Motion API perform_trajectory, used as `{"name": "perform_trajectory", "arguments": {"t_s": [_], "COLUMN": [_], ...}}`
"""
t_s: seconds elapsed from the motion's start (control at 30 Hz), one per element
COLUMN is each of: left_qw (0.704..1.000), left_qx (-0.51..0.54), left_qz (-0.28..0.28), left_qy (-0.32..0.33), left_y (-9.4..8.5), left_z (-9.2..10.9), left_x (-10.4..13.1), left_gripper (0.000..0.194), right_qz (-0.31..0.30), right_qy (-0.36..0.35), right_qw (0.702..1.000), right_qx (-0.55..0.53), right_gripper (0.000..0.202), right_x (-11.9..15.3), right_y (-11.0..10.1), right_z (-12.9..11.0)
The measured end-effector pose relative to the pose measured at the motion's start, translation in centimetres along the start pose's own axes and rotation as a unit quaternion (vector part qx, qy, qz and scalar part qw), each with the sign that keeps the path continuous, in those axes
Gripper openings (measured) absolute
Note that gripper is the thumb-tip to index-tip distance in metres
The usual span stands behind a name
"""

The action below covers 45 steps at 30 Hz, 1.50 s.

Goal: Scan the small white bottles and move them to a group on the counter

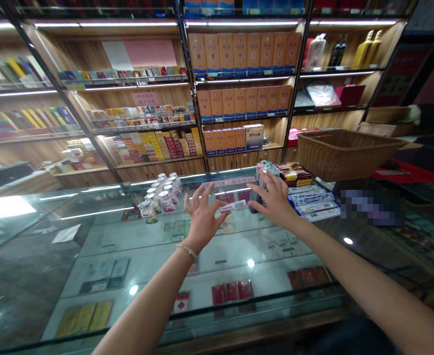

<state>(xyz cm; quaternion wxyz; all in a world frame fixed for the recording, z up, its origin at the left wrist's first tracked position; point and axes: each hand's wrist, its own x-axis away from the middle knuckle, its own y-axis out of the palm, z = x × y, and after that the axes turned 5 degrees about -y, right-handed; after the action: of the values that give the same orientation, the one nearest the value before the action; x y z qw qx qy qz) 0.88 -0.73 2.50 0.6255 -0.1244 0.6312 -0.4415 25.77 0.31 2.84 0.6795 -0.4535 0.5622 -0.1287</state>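
A small narrow white box (234, 205) with printed text and a barcode is just above the glass counter. My left hand (204, 217), with a beaded bracelet at the wrist, pinches its left end between thumb and forefinger; the other fingers are spread. My right hand (275, 197) is at the box's other end, fingers apart, its thumb close to the edge; whether it touches I cannot tell. Beyond my left hand stand several small white-capped bottles (168, 197). Small round containers (267, 168) are partly hidden behind my right hand, near blue-and-white packets (313, 199).
Under the glass counter (187, 308) lie cigarette packs, including red packs (232, 291) and yellow packs (85, 315). A wicker basket (344, 150) stands at right, beside red-and-yellow packets (295, 173). Lit wall shelves hold orange boxes (241, 53) and stacked cartons (157, 145).
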Motion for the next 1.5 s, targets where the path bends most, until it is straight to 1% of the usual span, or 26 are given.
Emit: {"name": "perform_trajectory", "arguments": {"t_s": [0.13,0.2,0.27,0.33,0.4,0.47,0.53,0.63,0.77,0.9,1.13,1.33,1.43,1.5], "left_qw": [1.000,1.000,1.000,1.000,1.000,1.000,1.000,1.000,1.000,0.999,0.999,0.999,0.999,0.999], "left_qx": [-0.001,-0.002,-0.004,-0.006,-0.006,-0.005,-0.006,-0.010,-0.015,-0.020,-0.031,-0.024,-0.025,-0.027], "left_qz": [0.010,0.011,0.007,0.005,0.006,0.009,0.012,0.015,0.016,0.019,0.010,0.004,0.013,0.019], "left_qy": [-0.009,-0.013,-0.012,-0.009,-0.007,-0.006,-0.005,-0.005,-0.012,-0.019,-0.027,-0.026,-0.026,-0.027], "left_y": [0.1,0.2,0.1,0.1,0.0,0.0,0.0,0.1,0.2,0.5,0.8,0.9,1.1,1.2], "left_z": [-0.3,-0.4,-0.4,-0.3,-0.3,-0.3,-0.4,-0.6,-0.8,-1.1,-1.1,-1.2,-1.5,-1.6], "left_x": [-0.1,-0.2,-0.2,-0.2,-0.2,-0.2,-0.1,-0.1,-0.1,-0.1,-0.1,-0.1,-0.1,-0.1], "left_gripper": [0.014,0.014,0.014,0.013,0.012,0.011,0.011,0.012,0.012,0.012,0.013,0.013,0.013,0.014], "right_qz": [-0.005,-0.032,-0.087,-0.160,-0.220,-0.248,-0.251,-0.248,-0.265,-0.287,-0.290,-0.267,-0.246,-0.215], "right_qy": [0.034,0.069,0.115,0.143,0.141,0.124,0.117,0.128,0.138,0.142,0.150,0.161,0.178,0.194], "right_qw": [0.999,0.997,0.989,0.976,0.965,0.960,0.959,0.958,0.950,0.943,0.941,0.947,0.950,0.955], "right_qx": [-0.014,-0.003,0.013,0.022,0.028,0.039,0.051,0.066,0.087,0.090,0.086,0.081,0.074,0.067], "right_gripper": [0.050,0.055,0.061,0.067,0.073,0.075,0.073,0.066,0.054,0.042,0.039,0.035,0.039,0.044], "right_x": [-0.7,-0.6,-0.2,0.2,0.6,0.9,1.0,0.8,0.4,0.3,0.7,1.1,0.9,0.7], "right_y": [-1.1,-1.4,-1.6,-1.6,-1.5,-1.4,-1.2,-1.1,-0.9,-0.6,0.4,0.8,0.4,-0.1], "right_z": [1.9,2.6,2.9,2.9,2.5,1.9,1.2,0.1,-0.9,-1.1,-0.8,-0.6,-0.5,-0.5]}}
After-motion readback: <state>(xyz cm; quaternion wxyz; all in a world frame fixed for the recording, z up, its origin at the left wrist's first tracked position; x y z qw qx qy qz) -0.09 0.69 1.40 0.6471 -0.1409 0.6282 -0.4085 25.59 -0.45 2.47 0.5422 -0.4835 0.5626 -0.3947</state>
